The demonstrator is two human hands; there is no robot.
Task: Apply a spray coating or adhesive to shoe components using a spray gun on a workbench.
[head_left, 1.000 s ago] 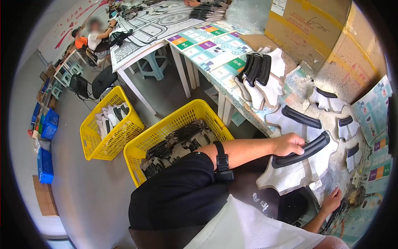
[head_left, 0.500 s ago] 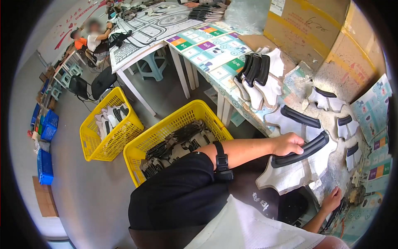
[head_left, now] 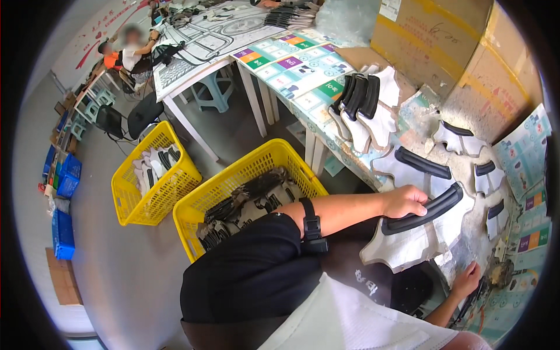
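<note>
A white, curved-edged fabric panel with a thick black padded strip along one side is pinched at the strip's left part by my left hand. The panel lies tilted over the table's near edge. Lower right, my right hand is closed beside the cluttered table edge; what its fingers hold is hidden. Just beyond the held panel lies a similar white panel with a black strip. Smaller panels of the same kind rest to the right.
A stack of black-stripped panels sits farther back on the patterned table. Cardboard boxes stand behind it. Two yellow crates hold fabric pieces, the nearer crate beside my leg and the other crate farther left. People sit far left.
</note>
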